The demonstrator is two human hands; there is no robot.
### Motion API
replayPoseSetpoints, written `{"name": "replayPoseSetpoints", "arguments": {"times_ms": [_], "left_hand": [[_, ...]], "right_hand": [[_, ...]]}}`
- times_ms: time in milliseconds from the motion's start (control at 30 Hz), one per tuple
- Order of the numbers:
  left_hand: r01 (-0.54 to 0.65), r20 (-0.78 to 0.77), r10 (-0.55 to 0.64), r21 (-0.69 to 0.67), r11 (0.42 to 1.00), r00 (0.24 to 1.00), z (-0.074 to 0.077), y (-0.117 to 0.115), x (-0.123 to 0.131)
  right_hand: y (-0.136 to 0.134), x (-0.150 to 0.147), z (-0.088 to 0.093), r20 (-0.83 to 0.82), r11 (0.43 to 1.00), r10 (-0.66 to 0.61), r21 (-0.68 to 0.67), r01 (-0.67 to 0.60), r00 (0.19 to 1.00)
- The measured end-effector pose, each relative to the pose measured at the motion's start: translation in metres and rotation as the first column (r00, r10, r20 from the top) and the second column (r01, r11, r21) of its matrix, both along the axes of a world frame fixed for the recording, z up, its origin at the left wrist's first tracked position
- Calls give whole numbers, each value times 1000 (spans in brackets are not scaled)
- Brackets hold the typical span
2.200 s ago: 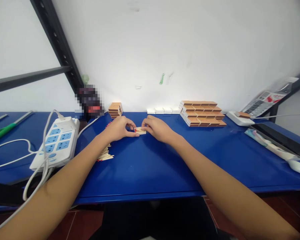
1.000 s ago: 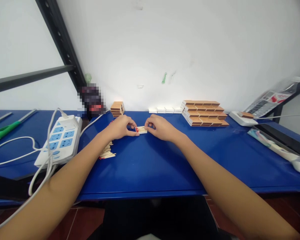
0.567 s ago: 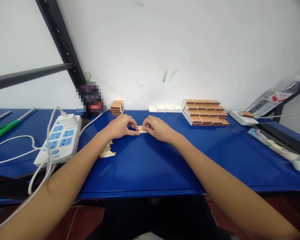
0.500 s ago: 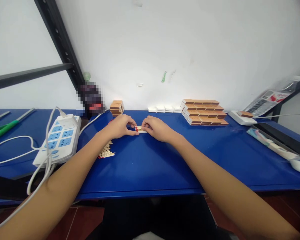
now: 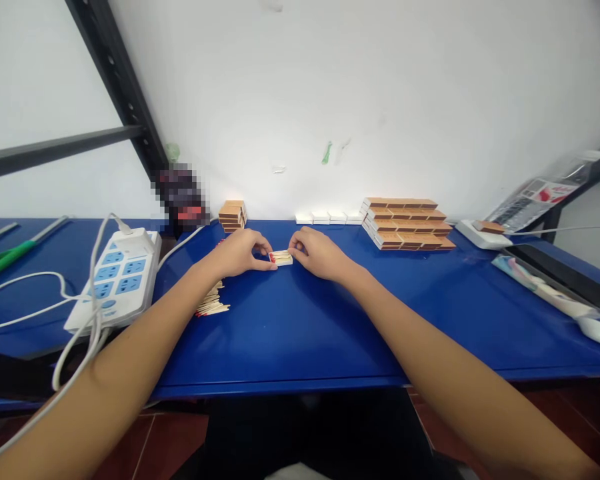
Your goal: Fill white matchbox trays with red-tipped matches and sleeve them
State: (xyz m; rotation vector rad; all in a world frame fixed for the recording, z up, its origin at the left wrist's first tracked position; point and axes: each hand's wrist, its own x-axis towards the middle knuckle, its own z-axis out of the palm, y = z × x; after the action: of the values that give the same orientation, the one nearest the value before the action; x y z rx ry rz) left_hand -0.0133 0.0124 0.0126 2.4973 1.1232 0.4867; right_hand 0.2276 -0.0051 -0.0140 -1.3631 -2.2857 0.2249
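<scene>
A small white matchbox tray (image 5: 285,263) lies on the blue table between my hands, filled with matches (image 5: 281,255) whose red heads point left. My left hand (image 5: 243,253) grips the tray's left end between thumb and fingers. At the right end, my right hand (image 5: 314,252) has its thumb and forefinger drawn together by the ends of the matches. Whatever they pinch, if anything, is too small to make out. Beside my left forearm lies a loose pile of matches (image 5: 213,301), partly hidden by the arm.
White trays (image 5: 321,218) line the wall. Brown matchboxes are stacked at the right (image 5: 407,227) and in a smaller pile (image 5: 233,215) at the left. A power strip (image 5: 125,273) with white cables sits left, near a green-handled tool (image 5: 7,260). A black phone-like slab (image 5: 563,277) lies right.
My right hand has shifted slightly right, off the matches, so more of the tray shows. My left hand keeps its hold on the tray's left end.
</scene>
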Motion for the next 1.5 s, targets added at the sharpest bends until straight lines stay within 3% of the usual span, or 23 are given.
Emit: {"name": "replayPoseSetpoints", "arguments": {"times_ms": [400, 933, 1300, 1500], "left_hand": [[-13, 7, 13, -7, 1000, 1000, -2, 1, 0], [6, 26, -6, -18, 1000, 1000, -1, 1, 0], [1, 17, -1, -22, 1000, 1000, -2, 1, 0], [19, 34, -21, 54, 998, 999, -2, 6, -4]], "right_hand": [[3, -2, -4, -38, 999, 43, -17, -44, 998], [-1, -7, -4, -75, 991, -130, -18, 130, 989], [-6, -9, 0, -49, 999, -18, 34, 20, 999], [-25, -24, 7, -206, 983, 151, 130, -126, 967]]}}
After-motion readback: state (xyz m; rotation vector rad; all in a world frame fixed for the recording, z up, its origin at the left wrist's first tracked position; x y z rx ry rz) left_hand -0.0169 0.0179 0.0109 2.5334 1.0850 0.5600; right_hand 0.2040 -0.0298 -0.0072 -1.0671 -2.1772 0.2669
